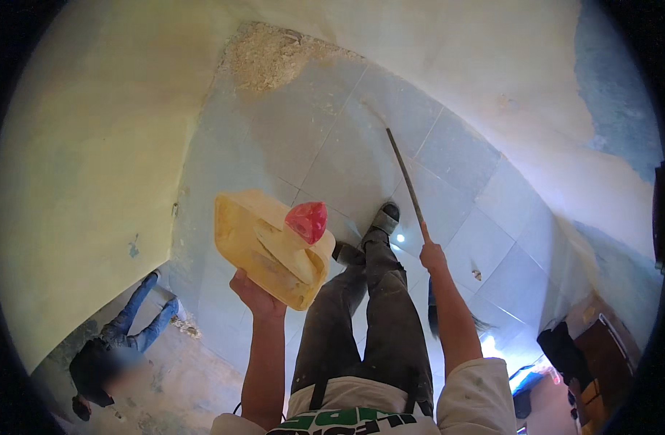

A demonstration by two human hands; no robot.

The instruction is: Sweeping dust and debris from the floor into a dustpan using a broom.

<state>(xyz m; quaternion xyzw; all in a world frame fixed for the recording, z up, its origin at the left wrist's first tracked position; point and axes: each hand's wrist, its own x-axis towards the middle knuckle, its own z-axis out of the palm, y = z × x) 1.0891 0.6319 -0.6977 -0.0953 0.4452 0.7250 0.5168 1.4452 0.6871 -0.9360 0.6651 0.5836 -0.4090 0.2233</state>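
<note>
My left hand (258, 293) is closed on the lower edge of a yellow plastic container (256, 254), cut open along one side and dusty inside. A red plastic piece (308, 222) shows at its right end. My right hand (433, 256) grips the long thin handle (405, 170) of what looks like a broom. That handle points away from me over the tiles. Dark bristles (481, 323) and a black part (433, 310) show on both sides of my right forearm, which hides the middle of the broom head.
Pale debris (263, 59) is heaped in the far corner. Large grey tiles (347, 156) cover the floor, with a small scrap (476, 275) to the right. Plastered walls (93, 159) stand at both sides. Another person (111, 355) is at the lower left. Brown furniture (600, 348) stands lower right.
</note>
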